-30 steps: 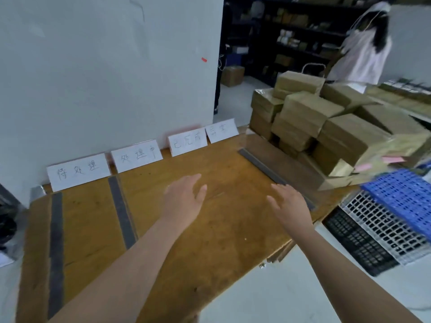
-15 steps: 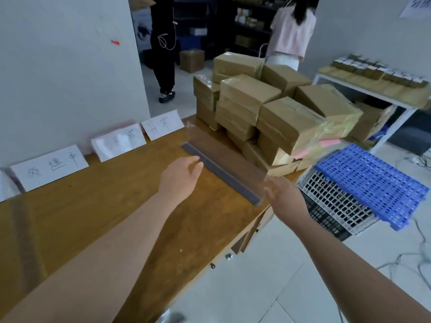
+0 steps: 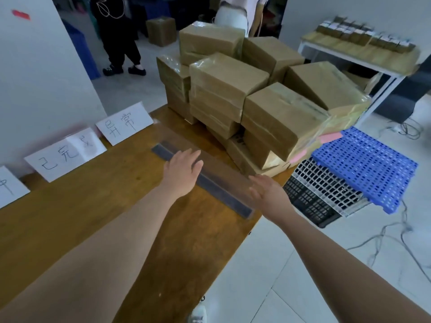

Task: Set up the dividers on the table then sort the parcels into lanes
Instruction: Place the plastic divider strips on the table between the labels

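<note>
Along the far edge of the table (image 3: 105, 206), paper labels (image 3: 65, 156) are propped against the wall, so the lanes are taken to be named already. Towards the right edge, the left hand (image 3: 182, 170) is held flat with straight fingers over the middle of a divider (image 3: 221, 192); nothing is gripped, and whether it is touched cannot be told. The divider, a clear strip on a dark base, runs from near the labels to the near edge. At its near end the right hand (image 3: 268, 194) is spread, fingers straight, with nothing held. The parcels (image 3: 275, 113) are piled at the far right corner, just beside the divider. Setting up is judged to be near its end or being adjusted; sorting is judged not begun, since every parcel in view is in the pile. Beyond the right edge a blue pallet (image 3: 363, 166) is seen.
</note>
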{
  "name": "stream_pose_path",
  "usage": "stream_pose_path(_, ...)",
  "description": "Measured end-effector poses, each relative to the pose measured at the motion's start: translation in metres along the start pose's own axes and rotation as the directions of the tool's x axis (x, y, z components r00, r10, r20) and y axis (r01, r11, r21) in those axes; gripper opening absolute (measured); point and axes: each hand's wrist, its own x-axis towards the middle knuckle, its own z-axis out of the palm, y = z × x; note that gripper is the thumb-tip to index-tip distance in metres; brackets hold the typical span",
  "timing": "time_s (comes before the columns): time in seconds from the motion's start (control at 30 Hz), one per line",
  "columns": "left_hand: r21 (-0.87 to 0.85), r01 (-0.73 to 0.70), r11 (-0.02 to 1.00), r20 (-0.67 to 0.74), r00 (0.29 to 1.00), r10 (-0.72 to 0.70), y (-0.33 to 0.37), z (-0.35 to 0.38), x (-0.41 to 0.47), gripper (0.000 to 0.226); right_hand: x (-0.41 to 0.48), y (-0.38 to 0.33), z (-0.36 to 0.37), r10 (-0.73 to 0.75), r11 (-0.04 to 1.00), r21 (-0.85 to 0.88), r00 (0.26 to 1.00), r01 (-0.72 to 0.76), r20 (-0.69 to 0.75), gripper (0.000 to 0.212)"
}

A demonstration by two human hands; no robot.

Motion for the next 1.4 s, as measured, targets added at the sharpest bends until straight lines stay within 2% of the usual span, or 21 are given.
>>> stream_pose_path(0.13,0.131,-0.042,0.991,0.077,0.997,0.033,0.000,0.010,0.030,0.052,0.010,0.002,0.006,0.010,1.000,0.022,1.000,-0.010,0.026,0.042)
stream_pose_path(0.37,0.196,-0.083,0.977,0.213,0.976,0.040,-0.007,0.023,0.046,0.052,0.016,0.008,0.010,0.000,0.998,0.055,0.999,-0.002,0.052,0.040)
stream_pose_path(0.47,0.213,-0.084,0.973,0.200,0.979,0.041,-0.009,0.023,0.044,0.052,0.018,0.012,0.007,0.020,0.989,0.143,1.000,-0.023,0.024,0.040)
stream_pose_path(0.67,0.224,-0.132,0.966,0.057,0.991,0.122,-0.014,0.018,0.036,0.044,0.021,0.013,0.004,-0.024,0.991,0.132,0.998,0.016,0.066,0.037)
stream_pose_path(0.97,0.019,-0.092,0.996,-0.076,0.993,0.093,-0.018,0.012,0.029,0.033,0.014,0.014,0.004,0.001,0.968,0.249,1.000,-0.006,0.020,0.029)
stream_pose_path(1.07,-0.019,-0.061,0.998,-0.068,0.996,0.060,-0.015,0.006,0.033,0.030,0.016,0.013,0.005,0.051,0.946,0.319,0.998,-0.056,0.023,0.024)
stream_pose_path(1.2,-0.161,0.009,0.987,-0.002,1.000,-0.010,-0.012,0.004,0.039,0.035,0.019,0.010,0.008,0.135,0.900,0.411,0.990,-0.144,0.051,0.021)
stream_pose_path(1.3,-0.167,-0.011,0.986,-0.010,1.000,0.010,-0.015,0.006,0.042,0.018,0.018,0.007,0.009,0.156,0.893,0.419,0.986,-0.165,0.055,0.021)
stream_pose_path(1.4,-0.216,-0.007,0.976,0.011,1.000,0.010,-0.017,0.006,0.040,0.013,0.015,0.003,0.011,0.146,0.908,0.388,0.988,-0.155,0.053,0.019)
